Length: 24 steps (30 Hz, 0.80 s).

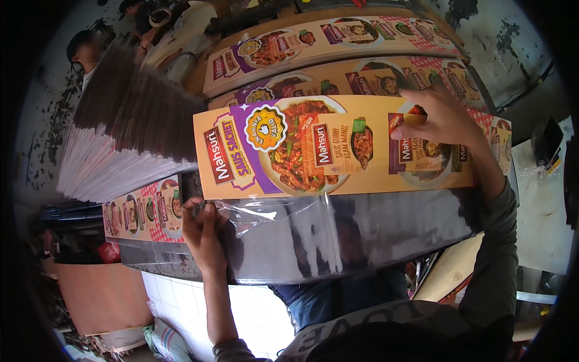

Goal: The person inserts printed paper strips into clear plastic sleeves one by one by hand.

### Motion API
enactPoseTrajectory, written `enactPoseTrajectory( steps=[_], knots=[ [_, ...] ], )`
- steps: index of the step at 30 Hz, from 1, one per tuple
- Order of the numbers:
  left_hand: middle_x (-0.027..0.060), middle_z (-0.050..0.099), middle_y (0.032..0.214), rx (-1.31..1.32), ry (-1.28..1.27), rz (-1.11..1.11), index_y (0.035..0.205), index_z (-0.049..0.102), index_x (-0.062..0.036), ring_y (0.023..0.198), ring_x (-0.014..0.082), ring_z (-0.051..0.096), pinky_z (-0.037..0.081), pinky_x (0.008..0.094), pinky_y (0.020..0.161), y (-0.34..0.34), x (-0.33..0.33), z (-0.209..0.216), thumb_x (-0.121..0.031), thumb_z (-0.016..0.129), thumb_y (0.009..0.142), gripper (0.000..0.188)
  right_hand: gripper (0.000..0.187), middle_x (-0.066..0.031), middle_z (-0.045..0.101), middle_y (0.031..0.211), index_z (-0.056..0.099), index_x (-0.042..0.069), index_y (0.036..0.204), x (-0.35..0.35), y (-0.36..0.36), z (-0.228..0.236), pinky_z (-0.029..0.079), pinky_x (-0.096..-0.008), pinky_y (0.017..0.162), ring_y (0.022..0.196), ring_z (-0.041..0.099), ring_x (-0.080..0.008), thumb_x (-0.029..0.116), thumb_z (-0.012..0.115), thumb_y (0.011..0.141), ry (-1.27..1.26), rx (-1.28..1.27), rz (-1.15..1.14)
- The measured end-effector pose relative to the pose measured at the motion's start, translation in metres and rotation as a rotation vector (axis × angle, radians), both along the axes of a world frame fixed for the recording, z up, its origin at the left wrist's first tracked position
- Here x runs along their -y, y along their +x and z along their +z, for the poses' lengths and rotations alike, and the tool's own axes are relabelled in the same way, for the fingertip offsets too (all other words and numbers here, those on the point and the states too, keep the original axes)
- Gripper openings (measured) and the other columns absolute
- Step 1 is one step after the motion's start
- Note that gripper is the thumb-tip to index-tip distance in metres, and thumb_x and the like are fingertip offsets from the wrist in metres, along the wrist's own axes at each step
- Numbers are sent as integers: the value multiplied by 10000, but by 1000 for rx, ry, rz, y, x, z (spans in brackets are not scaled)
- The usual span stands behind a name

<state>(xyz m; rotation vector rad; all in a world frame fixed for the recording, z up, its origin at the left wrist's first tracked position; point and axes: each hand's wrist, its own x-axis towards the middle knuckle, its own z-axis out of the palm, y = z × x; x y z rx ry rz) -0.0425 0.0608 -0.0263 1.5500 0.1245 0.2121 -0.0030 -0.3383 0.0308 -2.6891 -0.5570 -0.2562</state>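
A long printed cardboard strip with food pictures on orange and purple lies across the work surface in front of me. Along its near edge, a clear plastic film catches the light in creases. My left hand is at the strip's lower left corner, its thumb and fingers pinched on the film's edge. Over the strip's right part is my right hand, thumb and fingers spread apart with nothing gripped between them. Whether its fingertips press on the card, I cannot tell.
Behind the strip lie stacks of similar printed strips. A tall pile of thin white-edged sheets stands at the left. Another printed piece lies below it. The dark glossy table ends near my lap. A person is at the far left.
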Motion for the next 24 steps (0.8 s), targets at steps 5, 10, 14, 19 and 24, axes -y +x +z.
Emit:
enactPoseTrajectory(
  steps=[5, 10, 14, 19, 24],
  knots=[
    [2, 561, 779, 3, -23, 35, 1061, 450, -60, 642, 33, 491, 366, 144, 560, 1, 7, 1, -68, 539, 904, 180, 539, -149, 543, 596, 557, -14, 802, 0, 2, 6, 400, -371, 572, 550, 529, -297, 468, 758, 669, 26, -131, -38],
    [13, 595, 714, -17, 21, 2, 1078, 446, -30, 651, 38, 520, 439, 172, 616, -1, 3, 1, -62, 534, 908, 195, 532, -145, 551, 603, 560, -15, 798, 4, 1, -5, 400, -362, 563, 549, 532, -306, 467, 749, 676, 1, 33, 22],
    [15, 596, 706, -25, -16, 11, 1078, 445, -27, 647, 38, 518, 439, 171, 613, -1, 1, 1, -66, 533, 909, 195, 530, -143, 559, 617, 548, -15, 802, -2, -1, 6, 404, -359, 570, 568, 546, -312, 456, 755, 673, -43, -24, -2],
    [-7, 552, 694, -53, 65, 63, 1090, 429, -51, 602, 15, 463, 349, 148, 531, 2, 8, 2, -62, 521, 913, 200, 500, -132, 541, 599, 522, 12, 742, -1, -3, 5, 399, -371, 553, 569, 545, -296, 453, 750, 675, 28, -47, -37],
    [-8, 551, 681, -59, 100, 54, 1091, 427, -50, 597, 19, 472, 352, 151, 521, 1, 7, 3, -68, 528, 911, 207, 488, -132, 543, 588, 518, 16, 732, -1, -2, 5, 401, -369, 548, 561, 545, -299, 431, 765, 664, -1, -11, -8]
  ],
)
